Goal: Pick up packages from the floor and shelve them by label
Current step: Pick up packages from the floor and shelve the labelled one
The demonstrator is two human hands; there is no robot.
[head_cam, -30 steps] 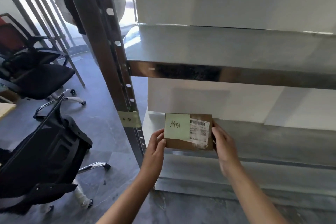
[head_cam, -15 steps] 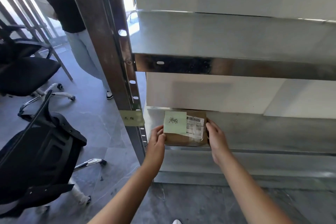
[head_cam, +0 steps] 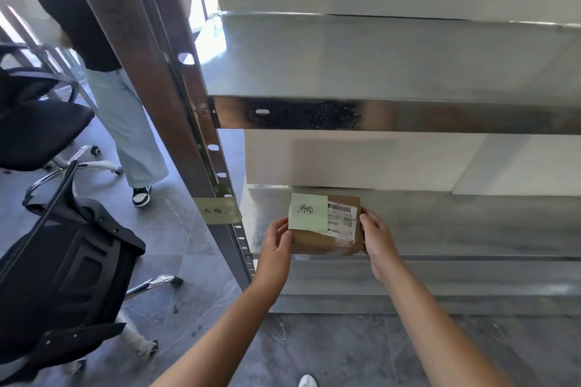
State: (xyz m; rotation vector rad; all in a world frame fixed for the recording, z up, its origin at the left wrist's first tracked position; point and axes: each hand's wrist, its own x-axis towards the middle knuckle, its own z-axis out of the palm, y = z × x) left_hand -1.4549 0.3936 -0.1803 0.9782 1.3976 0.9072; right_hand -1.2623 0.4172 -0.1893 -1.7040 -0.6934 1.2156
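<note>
A small brown cardboard package (head_cam: 327,231) is held at the front left corner of the lower shelf (head_cam: 471,229) of a metal rack. A pale green sticky note (head_cam: 307,211) with handwritten characters covers the left part of its upper face, and a white barcode shipping label (head_cam: 343,217) lies beside it on the right. The package is gripped from both sides: the left hand (head_cam: 276,243) is pressed against its left edge with thumb and fingers curled onto it, and the right hand (head_cam: 377,239) is closed over its right edge. Whether the package already rests on the shelf surface or is held just above it cannot be told.

A strip of pale tape (head_cam: 217,210) bearing similar handwritten characters is wrapped round the rack upright (head_cam: 176,97) just left of the package, at the level of this shelf. The placing step is judged to be in hand, with the note apparently matched to that tag. For the next move, the package would need to be set flat and slid back from the shelf lip, and both hands then released.

Above, the upper shelf (head_cam: 377,56) is bare. To the left, black office chairs (head_cam: 63,267) and the legs of another person (head_cam: 132,135) are seen on the grey floor (head_cam: 345,352).
</note>
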